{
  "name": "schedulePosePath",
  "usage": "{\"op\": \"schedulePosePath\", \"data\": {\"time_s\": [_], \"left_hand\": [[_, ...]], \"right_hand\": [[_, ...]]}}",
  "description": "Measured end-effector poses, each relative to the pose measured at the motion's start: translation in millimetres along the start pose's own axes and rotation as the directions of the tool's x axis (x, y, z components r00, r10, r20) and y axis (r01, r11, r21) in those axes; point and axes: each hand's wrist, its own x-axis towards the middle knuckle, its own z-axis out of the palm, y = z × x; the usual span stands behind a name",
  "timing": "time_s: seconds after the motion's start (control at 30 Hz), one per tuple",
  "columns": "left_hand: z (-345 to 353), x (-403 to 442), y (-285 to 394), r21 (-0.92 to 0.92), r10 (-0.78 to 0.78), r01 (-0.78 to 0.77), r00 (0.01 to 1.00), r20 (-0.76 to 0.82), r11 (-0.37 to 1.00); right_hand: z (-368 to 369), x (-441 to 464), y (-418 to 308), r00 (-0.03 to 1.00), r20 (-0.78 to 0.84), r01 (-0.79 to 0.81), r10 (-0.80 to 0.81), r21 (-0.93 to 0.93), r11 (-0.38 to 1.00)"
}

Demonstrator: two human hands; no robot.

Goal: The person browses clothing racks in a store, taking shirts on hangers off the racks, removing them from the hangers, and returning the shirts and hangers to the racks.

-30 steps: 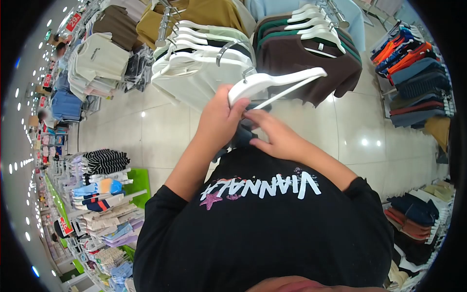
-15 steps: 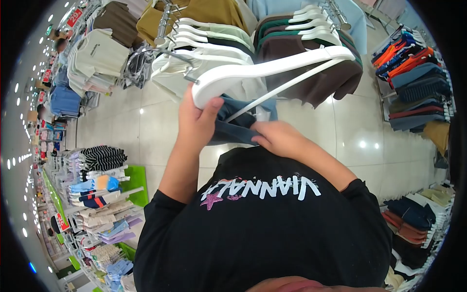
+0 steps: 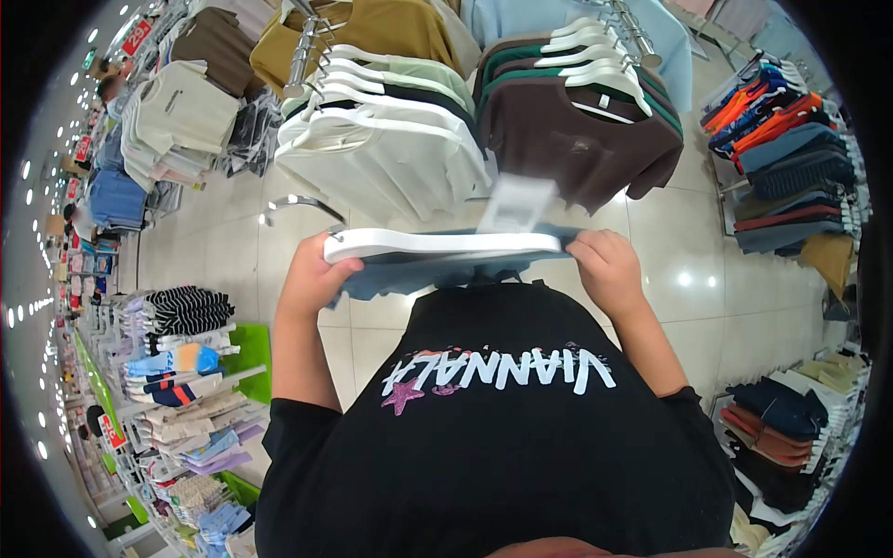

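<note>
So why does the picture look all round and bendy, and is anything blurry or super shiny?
In the head view, a wide lens seems to bend the shop, with black around the curved edges; the white tag by the blue-grey garment is smeared, maybe from moving; the floor has bright glare spots, and the ceiling lights are white dots.

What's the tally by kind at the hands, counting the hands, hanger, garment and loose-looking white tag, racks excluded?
Hands: 2 (left hand, right hand)
White hanger: 1
Blue-grey garment: 1
White tag: 1, blurred
Total: 5
</note>
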Motion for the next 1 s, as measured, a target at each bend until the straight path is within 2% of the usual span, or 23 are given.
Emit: {"op": "schedulePosePath", "data": {"time_s": [0.03,0.07,0.1,0.17,0.23,0.3,0.37,0.43,0.5,0.57,0.63,0.7,0.77,0.8,0.87,1.0], "left_hand": [[-1,2,-4,0.101,-0.024,0.019,0.999,0.046,0.995],[3,8,12,0.295,-0.085,0.057,0.993,0.083,0.954],[14,13,14,0.296,-0.088,0.060,0.993,0.082,0.953],[37,22,15,0.308,-0.027,0.000,0.996,0.083,0.951],[55,29,25,0.257,-0.042,0.017,0.995,0.094,0.966],[65,36,28,0.075,-0.003,-0.001,0.998,0.060,0.997],[63,41,31,0.067,0.012,-0.016,0.999,0.051,0.998],[57,44,27,0.058,0.047,-0.052,0.996,0.078,0.997],[57,48,35,0.067,0.023,-0.031,0.992,0.125,0.997],[62,54,39,0.075,0.000,-0.013,0.986,0.169,0.997],[70,59,38,0.086,0.030,-0.052,0.971,0.236,0.995],[69,67,42,0.151,0.049,-0.091,0.964,0.262,0.984],[66,74,39,0.190,0.086,-0.158,0.937,0.339,0.969],[65,77,36,0.188,0.082,-0.151,0.940,0.332,0.970],[59,85,24,0.308,0.036,-0.162,0.925,0.377,0.938],[44,107,-6,0.286,0.070,-0.156,0.954,0.292,0.945]], "right_hand": [[-4,1,2,0.999,-0.030,0.040,-0.038,0.043,0.998],[-10,6,1,0.996,-0.074,0.064,-0.059,0.067,0.996],[-15,11,-2,0.996,-0.074,0.064,-0.059,0.071,0.995],[-21,19,-9,0.995,-0.095,0.014,0.005,0.200,0.980],[-23,33,-25,0.997,-0.080,0.019,0.000,0.238,0.971],[-25,40,-30,0.998,-0.062,0.024,-0.008,0.269,0.963],[-25,47,-27,0.965,-0.110,-0.207,0.238,0.238,0.949],[-26,40,-14,0.960,-0.057,-0.262,0.275,0.175,0.949],[-22,27,-3,0.919,0.252,-0.344,0.303,0.138,0.929],[-17,26,-4,0.919,0.260,-0.342,0.295,0.160,0.926],[-14,31,-8,0.883,0.389,-0.345,0.264,0.152,0.926],[-9,32,-9,0.894,0.357,-0.352,0.272,0.182,0.918],[-9,29,-2,0.858,0.407,-0.426,0.312,0.228,0.876],[-11,29,-1,0.858,0.413,-0.421,0.304,0.230,0.877],[-17,30,2,0.847,0.356,-0.478,0.394,0.189,0.858],[-36,20,19,0.838,0.273,-0.521,0.473,0.138,0.842]]}}
